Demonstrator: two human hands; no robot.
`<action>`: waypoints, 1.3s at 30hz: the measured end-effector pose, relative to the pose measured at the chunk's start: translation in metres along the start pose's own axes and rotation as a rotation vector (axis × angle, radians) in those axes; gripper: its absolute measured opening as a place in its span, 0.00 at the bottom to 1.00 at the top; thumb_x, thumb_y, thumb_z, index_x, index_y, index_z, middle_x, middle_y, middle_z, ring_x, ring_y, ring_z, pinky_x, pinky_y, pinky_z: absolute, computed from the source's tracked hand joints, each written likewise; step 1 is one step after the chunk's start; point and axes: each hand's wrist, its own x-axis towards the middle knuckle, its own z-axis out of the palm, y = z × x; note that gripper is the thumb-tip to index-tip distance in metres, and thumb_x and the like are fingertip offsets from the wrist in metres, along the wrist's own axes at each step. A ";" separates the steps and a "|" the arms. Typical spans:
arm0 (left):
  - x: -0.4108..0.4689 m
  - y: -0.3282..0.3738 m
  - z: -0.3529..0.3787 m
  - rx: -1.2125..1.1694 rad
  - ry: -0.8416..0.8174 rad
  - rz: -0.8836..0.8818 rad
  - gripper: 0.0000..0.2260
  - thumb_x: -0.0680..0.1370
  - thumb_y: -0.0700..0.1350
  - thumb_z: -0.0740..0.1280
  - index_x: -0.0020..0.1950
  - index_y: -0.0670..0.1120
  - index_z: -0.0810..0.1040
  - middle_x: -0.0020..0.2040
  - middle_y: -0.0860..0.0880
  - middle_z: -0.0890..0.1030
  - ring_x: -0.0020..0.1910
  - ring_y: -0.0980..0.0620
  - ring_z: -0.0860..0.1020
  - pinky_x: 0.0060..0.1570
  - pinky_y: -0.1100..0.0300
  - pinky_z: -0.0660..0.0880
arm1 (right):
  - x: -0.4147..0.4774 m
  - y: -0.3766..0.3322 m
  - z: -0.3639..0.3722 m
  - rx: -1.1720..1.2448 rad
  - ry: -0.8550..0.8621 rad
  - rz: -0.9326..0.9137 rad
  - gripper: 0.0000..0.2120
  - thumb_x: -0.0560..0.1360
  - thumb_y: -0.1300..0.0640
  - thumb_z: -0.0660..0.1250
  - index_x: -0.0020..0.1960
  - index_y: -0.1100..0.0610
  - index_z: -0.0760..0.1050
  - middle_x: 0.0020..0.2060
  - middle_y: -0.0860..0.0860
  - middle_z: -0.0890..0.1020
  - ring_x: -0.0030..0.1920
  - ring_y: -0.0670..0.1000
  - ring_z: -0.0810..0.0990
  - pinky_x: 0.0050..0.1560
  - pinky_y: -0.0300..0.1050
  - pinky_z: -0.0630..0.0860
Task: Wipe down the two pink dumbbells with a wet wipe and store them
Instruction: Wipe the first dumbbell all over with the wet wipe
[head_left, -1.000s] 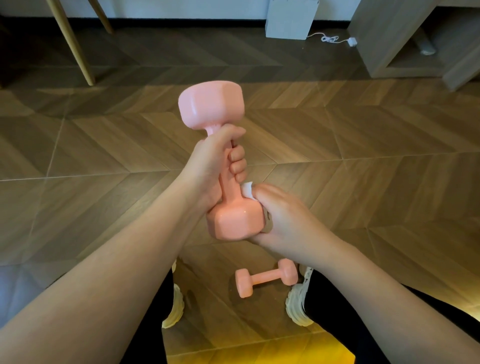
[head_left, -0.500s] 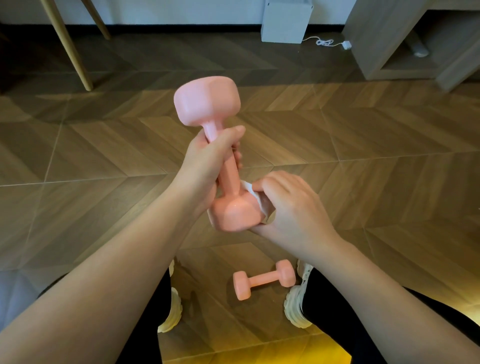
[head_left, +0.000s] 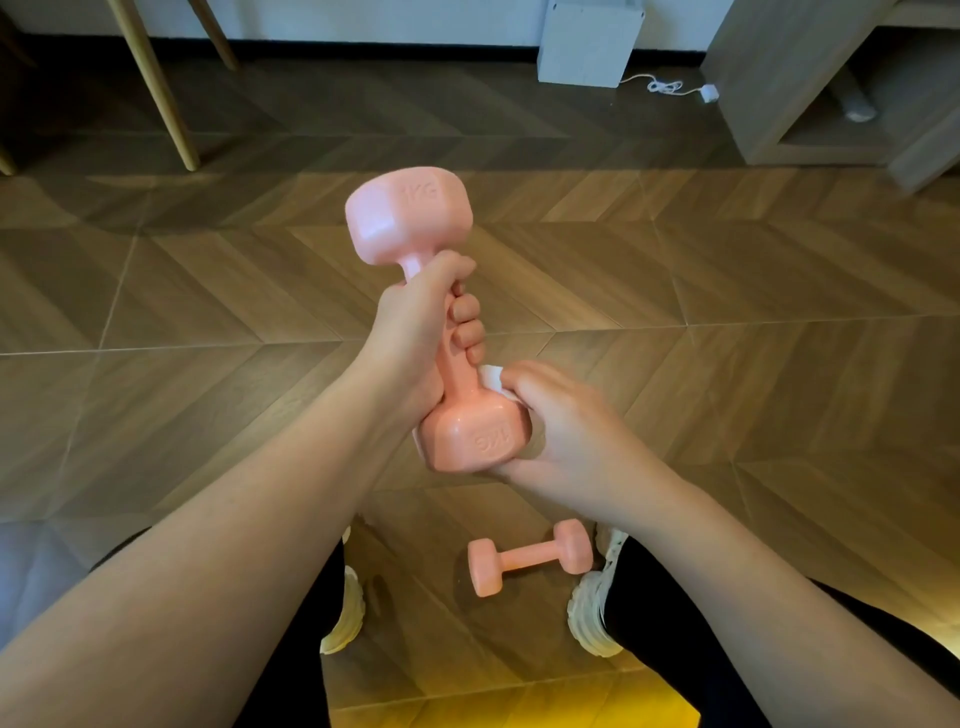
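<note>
Dumbbell (head_left: 410, 218) glossy, blocky; wipe (head_left: 491, 377) crumpled.

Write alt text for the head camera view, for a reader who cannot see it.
A person's left hand grips the handle of a pink dumbbell held out in front, while the right hand holds a wet wipe against its near end. A second pink dumbbell lies on the wooden floor between the person's white shoes.

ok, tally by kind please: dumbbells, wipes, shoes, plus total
Dumbbells: 2, held dumbbell, floor dumbbell
Wipe: 1
Shoes: 2, left shoe, right shoe
Total: 5
</note>
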 end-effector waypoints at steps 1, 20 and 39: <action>0.000 -0.001 0.001 0.012 -0.012 -0.006 0.12 0.77 0.44 0.65 0.36 0.48 0.66 0.25 0.53 0.64 0.21 0.54 0.61 0.22 0.64 0.63 | 0.000 0.001 0.000 0.014 -0.037 0.006 0.24 0.64 0.45 0.80 0.46 0.44 0.64 0.39 0.34 0.67 0.42 0.38 0.64 0.43 0.35 0.62; 0.002 0.002 -0.002 0.060 -0.066 -0.005 0.06 0.78 0.45 0.69 0.42 0.46 0.74 0.35 0.50 0.73 0.33 0.53 0.74 0.39 0.57 0.73 | -0.001 0.010 -0.015 -0.246 0.093 -0.050 0.19 0.64 0.51 0.77 0.50 0.54 0.75 0.44 0.44 0.76 0.48 0.46 0.71 0.46 0.36 0.57; -0.001 -0.001 0.002 0.130 -0.022 0.082 0.06 0.78 0.44 0.69 0.45 0.46 0.73 0.37 0.50 0.73 0.34 0.53 0.73 0.40 0.57 0.72 | -0.002 0.009 -0.012 -0.322 0.106 -0.093 0.18 0.62 0.54 0.80 0.47 0.57 0.78 0.43 0.49 0.81 0.48 0.49 0.77 0.62 0.54 0.73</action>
